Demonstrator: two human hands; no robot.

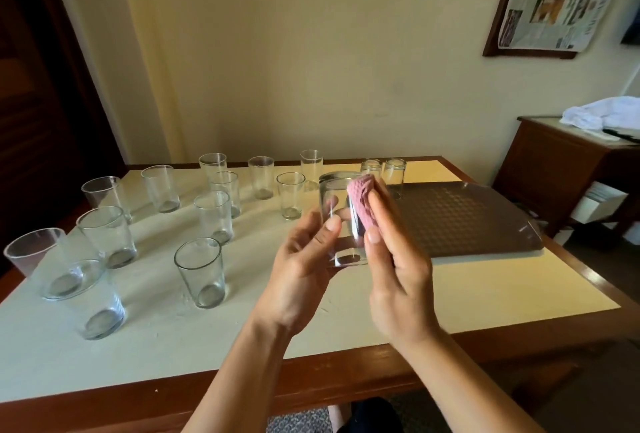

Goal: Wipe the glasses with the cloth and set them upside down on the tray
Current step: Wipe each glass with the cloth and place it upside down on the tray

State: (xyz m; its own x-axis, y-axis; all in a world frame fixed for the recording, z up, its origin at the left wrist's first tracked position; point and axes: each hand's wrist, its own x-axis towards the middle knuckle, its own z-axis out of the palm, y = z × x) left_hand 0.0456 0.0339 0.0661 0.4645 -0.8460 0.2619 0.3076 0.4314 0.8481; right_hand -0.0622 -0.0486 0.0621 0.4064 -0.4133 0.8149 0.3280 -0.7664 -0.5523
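Upright tumblers [202, 271] crowd the table's [485, 290] left; our left hand [304, 266] grips a raised glass [341, 218]; our right hand [398, 273] presses the pink cloth [362, 202] against it; the dark tray [464, 221] lies right, two inverted glasses [394, 173] at its far corner.

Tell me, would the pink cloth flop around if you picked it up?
Probably yes. The pink cloth bends around the side of the glass under the right hand, so it looks soft, not stiff. It also looks thin and bunched, so it is likely light and would droop.
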